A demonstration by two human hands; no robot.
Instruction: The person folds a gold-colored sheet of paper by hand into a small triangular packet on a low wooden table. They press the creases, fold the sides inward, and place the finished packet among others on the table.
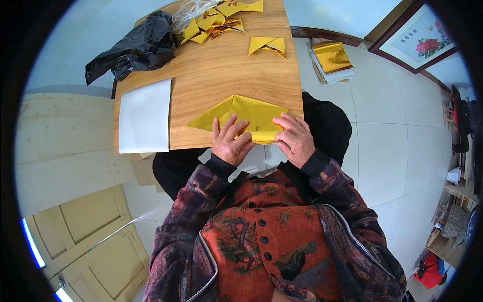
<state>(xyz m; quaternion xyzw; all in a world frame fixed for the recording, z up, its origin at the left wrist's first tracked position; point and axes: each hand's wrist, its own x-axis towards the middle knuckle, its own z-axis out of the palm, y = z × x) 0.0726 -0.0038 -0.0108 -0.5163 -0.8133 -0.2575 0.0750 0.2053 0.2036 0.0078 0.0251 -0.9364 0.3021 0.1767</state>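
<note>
We press our left hand (230,143) and right hand (296,141) flat, fingers spread apart, on the folded gold foil paper sheet (244,117) at the wooden tabletop's (221,70) six o'clock edge, pinning it so its creases stay put. A white paper sheet (145,116) lies at nine o'clock, a pile of finished gold folded pieces (216,22) at twelve.

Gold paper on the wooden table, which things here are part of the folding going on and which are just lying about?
In use:
gold sheet pressed under left hand and right hand
folded gold piece
pile of folded gold pieces
white sheet, blank side up

Lying about:
black plastic bag
stack of gold paper on the floor
framed flower picture
</note>
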